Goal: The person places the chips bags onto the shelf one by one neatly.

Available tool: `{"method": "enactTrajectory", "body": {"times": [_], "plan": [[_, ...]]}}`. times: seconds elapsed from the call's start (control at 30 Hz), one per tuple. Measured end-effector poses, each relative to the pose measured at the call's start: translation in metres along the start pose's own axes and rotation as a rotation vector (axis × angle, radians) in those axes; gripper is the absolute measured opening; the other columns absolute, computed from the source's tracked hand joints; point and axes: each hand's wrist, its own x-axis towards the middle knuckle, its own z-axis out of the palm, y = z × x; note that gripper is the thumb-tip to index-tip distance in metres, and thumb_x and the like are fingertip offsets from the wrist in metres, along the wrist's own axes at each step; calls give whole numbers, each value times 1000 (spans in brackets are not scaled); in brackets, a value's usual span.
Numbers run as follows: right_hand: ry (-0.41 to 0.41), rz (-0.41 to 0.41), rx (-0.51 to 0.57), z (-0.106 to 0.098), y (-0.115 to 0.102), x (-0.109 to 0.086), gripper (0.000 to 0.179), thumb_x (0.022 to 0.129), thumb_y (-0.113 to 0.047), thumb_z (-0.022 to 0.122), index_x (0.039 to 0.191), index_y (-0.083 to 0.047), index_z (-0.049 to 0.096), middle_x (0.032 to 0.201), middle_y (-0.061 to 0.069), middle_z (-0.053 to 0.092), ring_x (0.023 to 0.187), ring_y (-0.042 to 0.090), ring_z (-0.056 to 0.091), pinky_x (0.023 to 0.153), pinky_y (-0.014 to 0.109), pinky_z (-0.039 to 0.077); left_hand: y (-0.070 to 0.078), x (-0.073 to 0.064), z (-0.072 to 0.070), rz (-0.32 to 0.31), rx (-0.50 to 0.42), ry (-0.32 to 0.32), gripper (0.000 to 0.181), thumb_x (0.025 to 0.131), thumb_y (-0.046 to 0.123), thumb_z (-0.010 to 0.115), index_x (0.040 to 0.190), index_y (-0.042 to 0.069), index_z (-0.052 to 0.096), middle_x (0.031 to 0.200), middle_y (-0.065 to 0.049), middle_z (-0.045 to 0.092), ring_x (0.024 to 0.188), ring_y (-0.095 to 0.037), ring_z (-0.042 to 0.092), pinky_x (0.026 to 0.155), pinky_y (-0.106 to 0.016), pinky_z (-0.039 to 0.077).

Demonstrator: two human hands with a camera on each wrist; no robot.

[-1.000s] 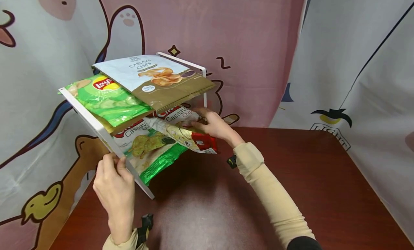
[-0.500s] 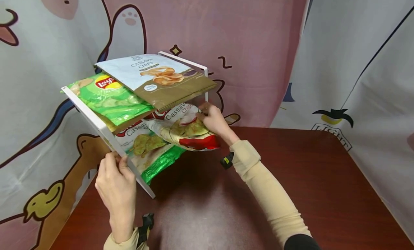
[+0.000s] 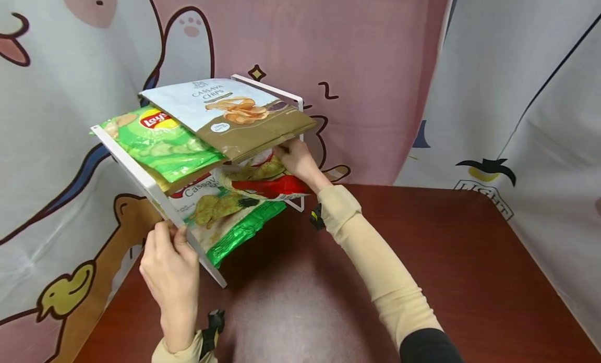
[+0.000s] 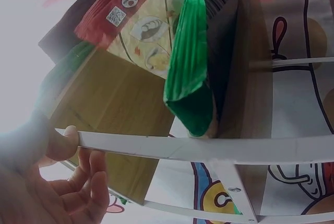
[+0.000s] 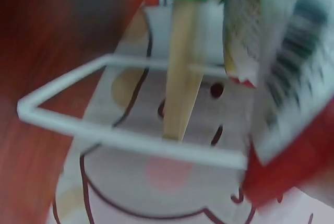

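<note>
My left hand (image 3: 169, 285) pinches the near white side frame (image 3: 150, 185) of a two-tier rack; thumb and fingers around the bar show in the left wrist view. With my right hand (image 3: 298, 162) I grip the edge of a red-bottomed chip bag (image 3: 277, 185), partly under the upper shelf. This bag lies over a green-bottomed bag of cassava chips (image 3: 249, 232) on the lower shelf. In the right wrist view, the red-bottomed bag (image 5: 292, 166) is blurred and close. My right fingertips are partly hidden under the shelf.
On the upper shelf lie a green Lay's bag (image 3: 161, 144) and a white-and-brown cassava chips bag (image 3: 235, 118), overlapping. The rack stands on a dark red table (image 3: 422, 258), near a printed cloth backdrop (image 3: 357, 81). The rack's far white frame (image 5: 104, 132) shows in the right wrist view.
My right hand has moved left and inward with the red-bottomed bag, which now sits farther under the upper shelf. My left hand keeps its hold on the frame.
</note>
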Motion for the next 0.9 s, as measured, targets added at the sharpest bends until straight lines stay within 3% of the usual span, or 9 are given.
{"method": "enactTrajectory", "body": {"times": [0.13,0.23,0.37,0.43,0.5,0.67,0.77,0.9], "plan": [[-130,6,-122,-5,5,-2,27,96,-15,51,118,-9,65,96,11,67,82,21,60,76,28,44,0,0,0,-8,-7,10,23,93,14,58,87,-9,55,75,-24,54,61,-43,51,55,-53,37],[-212,-40,-162,-10,6,-6,36,95,-14,54,130,-13,59,122,9,65,98,21,64,87,32,48,0,0,-1,0,-4,14,25,93,15,58,88,-9,55,75,-25,54,61,-43,51,55,-53,38],[-233,-110,-123,-16,6,-16,33,96,-19,54,128,-13,60,116,5,67,83,17,65,85,33,49,-1,0,-1,7,-3,8,28,94,18,56,87,-9,54,75,-25,53,60,-42,50,54,-52,37],[-238,-118,-92,-20,5,-22,32,98,-24,51,127,-14,61,116,4,67,84,14,65,86,32,49,-1,-1,-1,7,-4,6,29,94,19,56,87,-9,54,74,-25,53,60,-42,50,54,-52,37],[-261,-106,-53,-24,4,-29,36,100,-30,46,129,-13,58,119,4,67,88,15,65,89,34,48,-1,-1,0,6,-2,4,29,94,19,56,87,-9,54,74,-25,53,60,-42,50,54,-52,37],[-331,-104,-31,-31,8,-55,63,95,-54,42,141,-11,44,138,7,54,123,20,55,104,41,42,0,-2,0,0,-4,4,27,94,17,57,86,-9,54,73,-23,52,60,-41,50,54,-51,36],[-316,-132,-84,-27,10,-72,74,87,-59,55,143,-13,40,146,7,44,133,22,45,108,43,37,1,-1,0,-4,-2,2,25,93,15,58,86,-9,54,73,-23,52,60,-41,50,54,-51,36],[-198,-112,-226,-12,11,-87,84,77,-51,73,144,-16,37,154,9,30,139,28,37,110,46,36,1,-1,1,-5,-1,-4,26,94,16,57,87,-9,54,73,-24,53,60,-41,50,54,-51,37]]}}
